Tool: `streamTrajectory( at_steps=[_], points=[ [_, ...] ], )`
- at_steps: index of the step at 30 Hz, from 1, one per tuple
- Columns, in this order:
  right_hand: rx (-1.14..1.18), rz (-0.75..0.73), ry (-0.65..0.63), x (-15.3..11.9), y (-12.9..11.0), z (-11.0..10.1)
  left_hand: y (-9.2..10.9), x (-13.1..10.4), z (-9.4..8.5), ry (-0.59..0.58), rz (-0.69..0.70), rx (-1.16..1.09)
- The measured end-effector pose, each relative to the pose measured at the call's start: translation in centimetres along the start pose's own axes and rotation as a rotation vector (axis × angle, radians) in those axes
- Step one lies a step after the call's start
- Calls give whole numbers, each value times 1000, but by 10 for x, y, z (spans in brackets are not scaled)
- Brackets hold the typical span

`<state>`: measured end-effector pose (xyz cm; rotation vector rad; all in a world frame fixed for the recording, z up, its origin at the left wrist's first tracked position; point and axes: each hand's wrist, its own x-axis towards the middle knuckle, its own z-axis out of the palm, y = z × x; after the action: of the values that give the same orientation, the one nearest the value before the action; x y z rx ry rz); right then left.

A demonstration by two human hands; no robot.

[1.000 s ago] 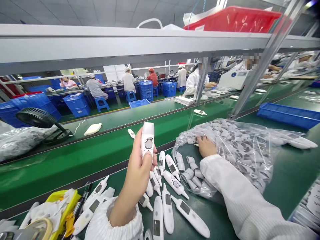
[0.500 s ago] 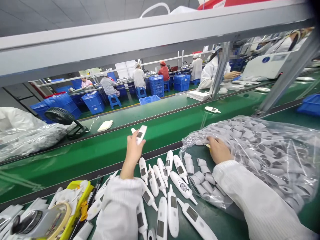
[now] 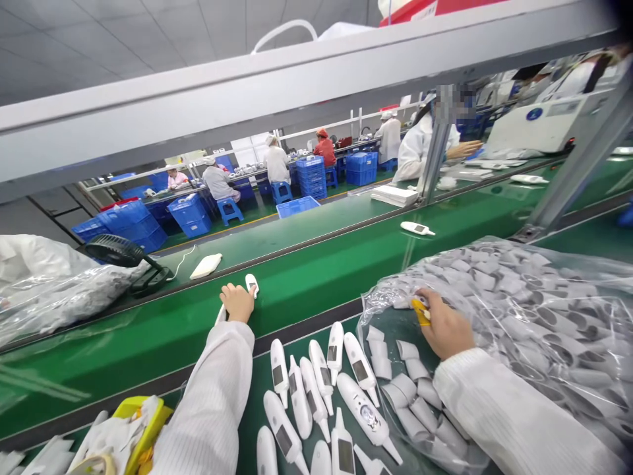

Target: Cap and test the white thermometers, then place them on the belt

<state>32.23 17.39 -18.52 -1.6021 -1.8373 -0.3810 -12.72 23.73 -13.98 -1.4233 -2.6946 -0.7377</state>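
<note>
Left hand: hand (image 3: 237, 302) over green belt (image 3: 306, 280), palm down, fingers bent; thumb against white device (image 3: 252, 285); cannot tell whether it grips.
Right hand: hand (image 3: 448, 328) at mouth of clear bag (image 3: 368, 300), thumb and fingers closed on yellow piece (image 3: 421, 312).
Bag: holds many curved grey pieces (image 3: 487, 280), several loose at near left.
Bench: white screened devices (image 3: 278, 371) clustered between the sleeves, narrow tips mostly toward near side.
Near left: yellow tray (image 3: 157, 422), white scraps inside.
Far left: black fan (image 3: 116, 251) beyond belt.
</note>
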Motion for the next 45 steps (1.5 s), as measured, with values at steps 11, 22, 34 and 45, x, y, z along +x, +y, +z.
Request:
streamTrajectory(
  at_steps=[11,22,34,45],
  points=[
    [288,286,8,3,-11,-9,22,-10,-17,-165,73,-573],
    [1207,417,-49,51,-130,-77,49,-148,-140,-163,248,-1565],
    [1716,337,-144,41,-205,-167,56,-217,-181,-822,497,-1548],
    [1624,183,-156,42,-203,-158,66,-242,-169,-622,473,-1210]
  ],
)
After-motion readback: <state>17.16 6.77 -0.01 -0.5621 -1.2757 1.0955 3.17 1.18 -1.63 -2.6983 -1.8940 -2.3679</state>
